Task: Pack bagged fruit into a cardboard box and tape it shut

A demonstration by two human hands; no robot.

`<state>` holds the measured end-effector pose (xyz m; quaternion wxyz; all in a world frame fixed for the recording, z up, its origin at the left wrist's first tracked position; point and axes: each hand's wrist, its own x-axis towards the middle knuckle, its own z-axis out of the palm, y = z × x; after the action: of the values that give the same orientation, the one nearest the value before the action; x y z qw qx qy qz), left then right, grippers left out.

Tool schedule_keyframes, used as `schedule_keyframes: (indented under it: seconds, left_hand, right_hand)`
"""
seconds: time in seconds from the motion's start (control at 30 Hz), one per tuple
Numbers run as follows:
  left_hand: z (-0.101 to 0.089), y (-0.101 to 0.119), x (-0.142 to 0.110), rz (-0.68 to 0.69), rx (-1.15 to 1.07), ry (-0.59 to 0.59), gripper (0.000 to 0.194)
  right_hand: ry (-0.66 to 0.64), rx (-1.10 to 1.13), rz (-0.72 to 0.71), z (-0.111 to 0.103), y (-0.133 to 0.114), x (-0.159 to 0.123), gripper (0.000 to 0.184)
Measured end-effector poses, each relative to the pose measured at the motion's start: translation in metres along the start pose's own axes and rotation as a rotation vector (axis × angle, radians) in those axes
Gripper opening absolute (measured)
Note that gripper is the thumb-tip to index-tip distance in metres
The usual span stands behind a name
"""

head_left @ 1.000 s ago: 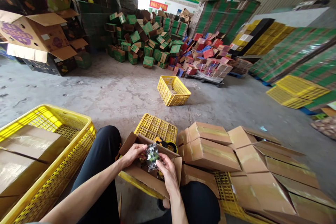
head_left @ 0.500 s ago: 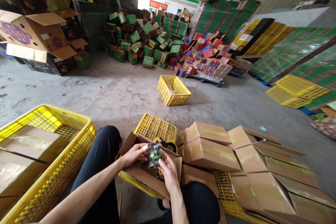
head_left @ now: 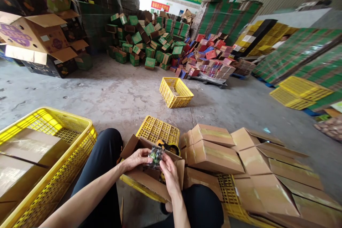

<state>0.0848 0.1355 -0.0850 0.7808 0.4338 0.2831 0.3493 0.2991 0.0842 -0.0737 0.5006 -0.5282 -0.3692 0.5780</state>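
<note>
Between my two hands is a small clear plastic packet with something round and green inside; its exact kind I cannot make out. My left hand pinches the packet's left edge, and my right hand grips its right side. Below them stands an open cardboard box, resting on a yellow crate between my knees. Inside the box the contents are mostly hidden by my hands. A black and yellow tape dispenser lies just beyond the packet, at the box's far edge.
A yellow crate holding cardboard boxes stands on my left. Several taped cardboard boxes are stacked on my right. Another yellow crate sits on the floor ahead. Piles of green boxes lie farther back, and a person is partly visible at the far right.
The packet has turned and tilted between my hands and shifted slightly left. Both hands still hold it. A person has come into sight behind the stacks at the far right.
</note>
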Motion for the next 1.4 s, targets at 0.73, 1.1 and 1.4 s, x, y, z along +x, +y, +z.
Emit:
schedule_keyframes:
  seconds: [0.73, 1.1, 1.4]
  left_hand:
    - [-0.007, -0.013, 0.001, -0.149, -0.049, 0.099, 0.094]
    - [-0.01, -0.016, 0.008, -0.303, -0.185, 0.134, 0.078]
    - [-0.012, -0.021, 0.007, -0.124, -0.156, 0.12, 0.058]
  right_hand:
    - [0.122, 0.073, 0.039, -0.003, -0.006, -0.004, 0.051]
    - [-0.101, -0.114, -0.041, 0.004, -0.018, -0.012, 0.038]
    - [-0.232, -0.11, -0.004, 0.012, -0.014, -0.016, 0.041]
